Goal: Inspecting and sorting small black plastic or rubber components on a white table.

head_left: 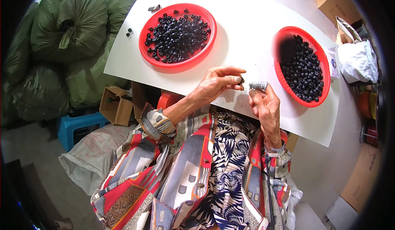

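A white table bears a red tray, red basket, 2 black pieces.

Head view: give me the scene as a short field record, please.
Left hand: pinching a small black piece
Right hand: at a grey ribbed item, held or worn unclear
Left container: round red tray, black rings inside
Right container: red slatted basket, similar pieces inside
Loose: two black pieces on white table, left of tray

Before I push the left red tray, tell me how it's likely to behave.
The red tray looks like moulded plastic, probably fairly stiff. Being wide and low, it would likely slide rather than tip. The loose, rounded black pieces in it may roll if jolted.
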{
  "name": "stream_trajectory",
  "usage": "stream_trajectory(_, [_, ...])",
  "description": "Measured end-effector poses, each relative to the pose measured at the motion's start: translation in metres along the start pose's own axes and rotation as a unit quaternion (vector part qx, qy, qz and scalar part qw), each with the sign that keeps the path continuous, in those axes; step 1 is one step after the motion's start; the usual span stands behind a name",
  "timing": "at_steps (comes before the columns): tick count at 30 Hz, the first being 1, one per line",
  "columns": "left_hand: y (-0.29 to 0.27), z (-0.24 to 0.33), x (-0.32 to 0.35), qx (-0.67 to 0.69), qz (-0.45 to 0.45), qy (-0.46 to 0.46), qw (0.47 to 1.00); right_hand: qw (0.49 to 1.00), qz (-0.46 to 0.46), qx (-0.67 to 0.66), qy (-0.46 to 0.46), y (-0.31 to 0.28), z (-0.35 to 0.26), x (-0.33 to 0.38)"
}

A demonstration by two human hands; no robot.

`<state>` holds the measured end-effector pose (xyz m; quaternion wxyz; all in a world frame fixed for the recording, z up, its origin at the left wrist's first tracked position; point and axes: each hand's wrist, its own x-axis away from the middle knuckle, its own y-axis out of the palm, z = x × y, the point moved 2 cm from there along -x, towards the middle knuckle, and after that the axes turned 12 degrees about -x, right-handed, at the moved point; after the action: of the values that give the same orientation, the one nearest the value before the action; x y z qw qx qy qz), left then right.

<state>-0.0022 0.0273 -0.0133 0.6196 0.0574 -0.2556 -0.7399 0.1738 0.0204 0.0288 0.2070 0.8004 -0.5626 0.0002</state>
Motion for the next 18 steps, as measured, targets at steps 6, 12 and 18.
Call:
stream_trajectory(6, [-0.005, 0.033, -0.002, -0.184, 0.006, 0.123, 0.975, 1.0, -0.001, 0.002, -0.004, -0.004, 0.003, -0.002])
stream_trajectory(12, [-0.068, 0.104, -0.023, -0.322, 0.181, 0.209, 0.905, 1.0, 0.008, 0.009, -0.005, -0.005, 0.003, 0.004])
stream_trajectory(18, [-0.126, 0.143, -0.047, -0.642, 0.259, 0.157, 0.704, 0.998, -0.018, 0.043, -0.05, -0.01, 0.023, -0.008])
